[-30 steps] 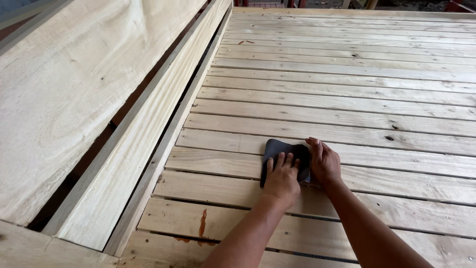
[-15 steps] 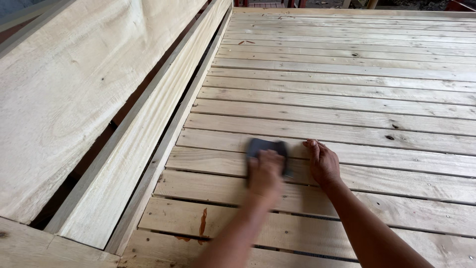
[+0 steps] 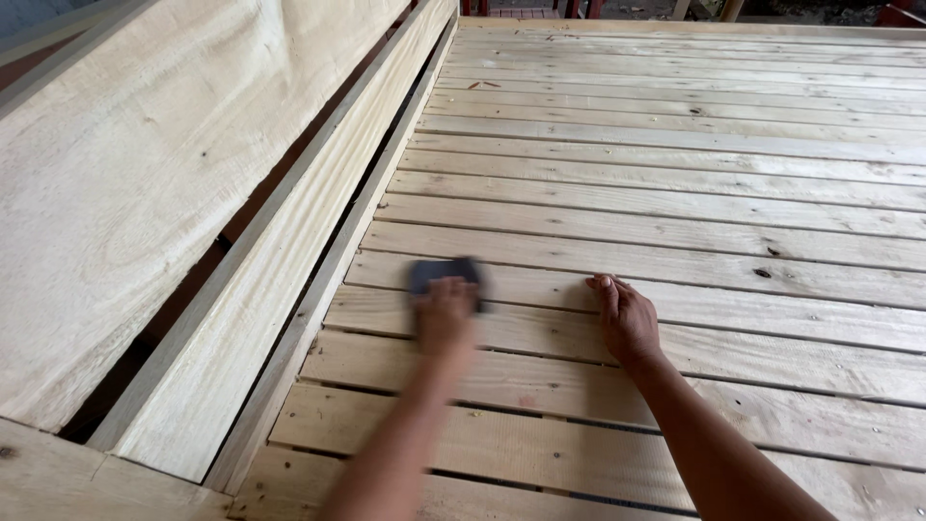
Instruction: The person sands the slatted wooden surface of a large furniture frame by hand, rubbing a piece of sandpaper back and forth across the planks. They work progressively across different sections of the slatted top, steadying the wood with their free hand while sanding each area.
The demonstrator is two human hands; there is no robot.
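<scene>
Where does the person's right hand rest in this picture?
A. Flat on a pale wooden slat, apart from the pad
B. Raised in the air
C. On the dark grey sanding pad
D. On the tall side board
A: the right hand lies flat on a pale wooden slat, apart from the dark grey sanding pad that is under the left hand.
</scene>
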